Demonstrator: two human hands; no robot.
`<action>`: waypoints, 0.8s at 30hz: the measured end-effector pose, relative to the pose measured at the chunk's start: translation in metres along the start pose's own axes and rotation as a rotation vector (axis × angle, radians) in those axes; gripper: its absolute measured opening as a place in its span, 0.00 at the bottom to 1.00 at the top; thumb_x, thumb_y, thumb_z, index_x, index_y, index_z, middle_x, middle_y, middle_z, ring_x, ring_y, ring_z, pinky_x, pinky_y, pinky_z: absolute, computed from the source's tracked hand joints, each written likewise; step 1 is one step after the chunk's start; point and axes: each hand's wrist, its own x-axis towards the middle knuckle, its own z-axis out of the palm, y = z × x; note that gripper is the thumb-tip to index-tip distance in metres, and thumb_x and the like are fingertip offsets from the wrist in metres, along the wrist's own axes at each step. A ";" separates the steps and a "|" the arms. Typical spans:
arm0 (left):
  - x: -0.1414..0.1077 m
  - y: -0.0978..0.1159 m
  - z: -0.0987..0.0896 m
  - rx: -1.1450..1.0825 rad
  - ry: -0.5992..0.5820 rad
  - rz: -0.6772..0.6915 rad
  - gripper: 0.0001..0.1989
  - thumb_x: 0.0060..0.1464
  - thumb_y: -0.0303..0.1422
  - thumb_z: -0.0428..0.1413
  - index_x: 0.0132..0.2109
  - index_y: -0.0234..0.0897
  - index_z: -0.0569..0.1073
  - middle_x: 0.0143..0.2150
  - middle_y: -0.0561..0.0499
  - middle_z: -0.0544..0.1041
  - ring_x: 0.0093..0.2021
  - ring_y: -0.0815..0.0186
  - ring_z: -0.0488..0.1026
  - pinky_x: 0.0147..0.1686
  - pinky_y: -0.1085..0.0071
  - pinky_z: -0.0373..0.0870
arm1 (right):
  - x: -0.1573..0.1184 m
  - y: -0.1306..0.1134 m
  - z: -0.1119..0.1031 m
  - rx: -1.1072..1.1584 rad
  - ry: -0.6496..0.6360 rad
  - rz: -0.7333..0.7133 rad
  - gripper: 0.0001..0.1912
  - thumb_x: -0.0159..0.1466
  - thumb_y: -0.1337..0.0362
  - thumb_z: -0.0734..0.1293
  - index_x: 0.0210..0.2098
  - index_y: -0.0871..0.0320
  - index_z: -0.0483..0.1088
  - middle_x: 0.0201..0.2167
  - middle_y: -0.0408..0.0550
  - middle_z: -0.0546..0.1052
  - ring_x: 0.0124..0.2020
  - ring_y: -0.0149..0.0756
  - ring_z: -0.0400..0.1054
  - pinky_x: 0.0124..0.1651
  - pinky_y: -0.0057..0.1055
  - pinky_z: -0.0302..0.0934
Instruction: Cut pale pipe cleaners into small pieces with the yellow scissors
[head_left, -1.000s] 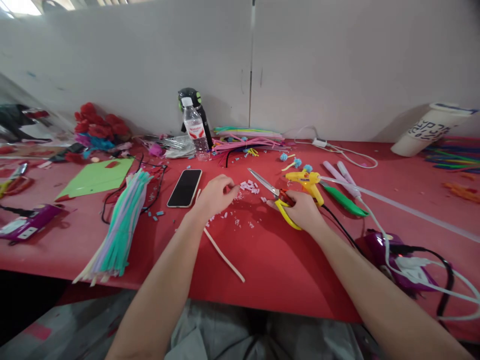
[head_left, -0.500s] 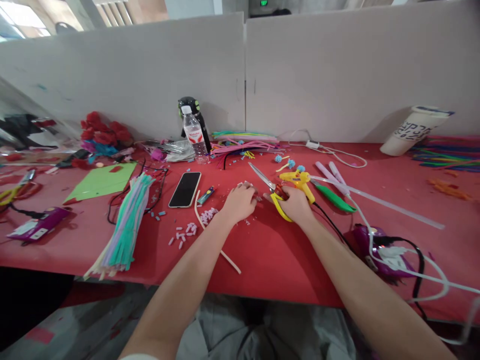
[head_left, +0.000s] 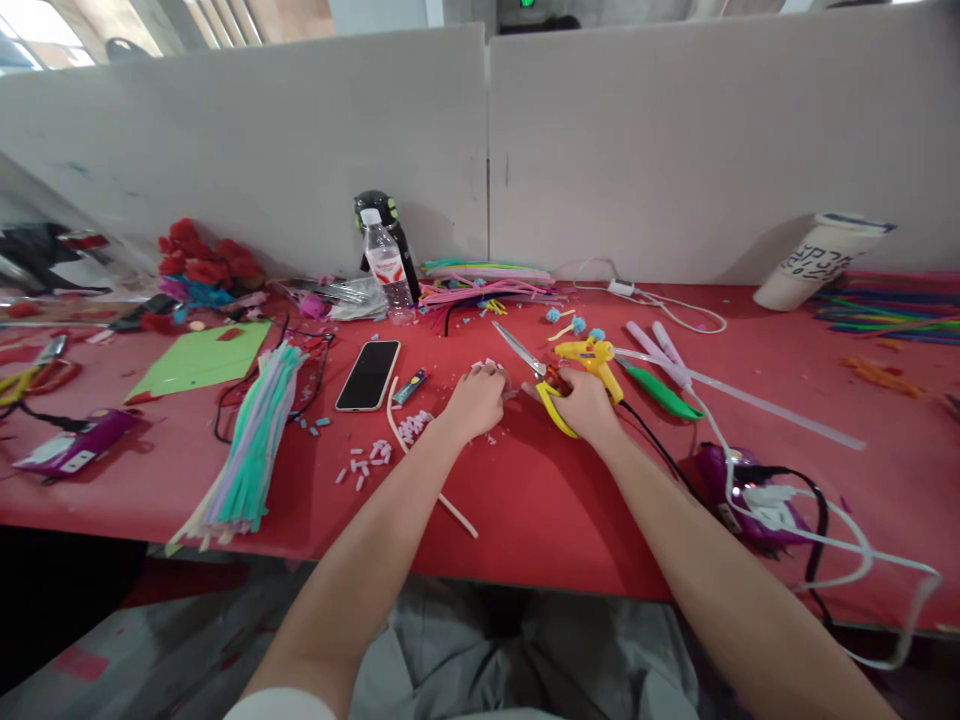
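My left hand [head_left: 478,400] rests on the red tabletop with its fingers curled down and close together. Small pale pink pieces [head_left: 481,364] show at its fingertips; whatever lies beneath the fingers is hidden. My right hand [head_left: 583,402] is closed around the yellow-and-red handles of the scissors [head_left: 523,349], whose blades point away and to the left. Just beyond that hand lies a yellow glue gun [head_left: 592,354]. Left of my left forearm are a pile of short lilac pieces [head_left: 375,455], a cream pipe cleaner [head_left: 456,516] and a small blue-green tube [head_left: 409,387].
A phone [head_left: 368,376] and a bundle of pastel pipe cleaners [head_left: 259,440] lie on the left. The water bottle [head_left: 388,270] stands by the partition [head_left: 637,150]. On the right are green-handled pliers or cutters [head_left: 664,393], a purple power box [head_left: 739,490] with cables and a leaning cup [head_left: 817,262].
The fingers of my left hand have drawn in slightly. My right hand stays on the scissors in nearly the same place. The whole view has shifted a little.
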 end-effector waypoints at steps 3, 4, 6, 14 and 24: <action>0.000 -0.003 0.001 -0.027 -0.001 -0.001 0.11 0.58 0.25 0.49 0.45 0.33 0.74 0.50 0.39 0.74 0.53 0.53 0.69 0.54 0.58 0.66 | 0.000 0.003 0.002 -0.008 0.005 -0.001 0.27 0.52 0.40 0.69 0.20 0.55 0.56 0.18 0.41 0.63 0.21 0.30 0.52 0.25 0.29 0.49; 0.001 -0.003 0.001 -0.040 -0.001 -0.003 0.11 0.58 0.25 0.49 0.45 0.33 0.74 0.50 0.39 0.74 0.54 0.53 0.69 0.54 0.58 0.66 | 0.000 0.003 0.002 -0.010 0.005 -0.002 0.27 0.52 0.40 0.69 0.20 0.55 0.57 0.18 0.41 0.63 0.21 0.30 0.52 0.25 0.29 0.49; 0.001 -0.005 0.002 -0.070 0.003 -0.008 0.11 0.58 0.24 0.49 0.45 0.33 0.73 0.49 0.39 0.75 0.52 0.54 0.71 0.53 0.59 0.67 | 0.001 0.004 0.003 -0.012 0.006 -0.002 0.27 0.52 0.40 0.69 0.21 0.55 0.57 0.18 0.42 0.63 0.21 0.30 0.52 0.25 0.29 0.49; -0.004 -0.005 0.000 -0.253 0.093 0.021 0.08 0.61 0.26 0.48 0.44 0.35 0.71 0.42 0.42 0.77 0.43 0.59 0.75 0.43 0.65 0.69 | 0.001 0.004 0.002 -0.012 0.001 -0.016 0.26 0.52 0.41 0.69 0.20 0.55 0.58 0.18 0.42 0.63 0.21 0.31 0.53 0.25 0.29 0.48; -0.012 -0.012 -0.014 -0.441 0.188 0.022 0.06 0.59 0.29 0.53 0.37 0.37 0.75 0.39 0.47 0.78 0.39 0.64 0.73 0.43 0.68 0.67 | 0.000 0.009 0.004 0.010 -0.012 -0.006 0.25 0.52 0.41 0.69 0.22 0.56 0.60 0.18 0.41 0.63 0.21 0.30 0.53 0.25 0.29 0.49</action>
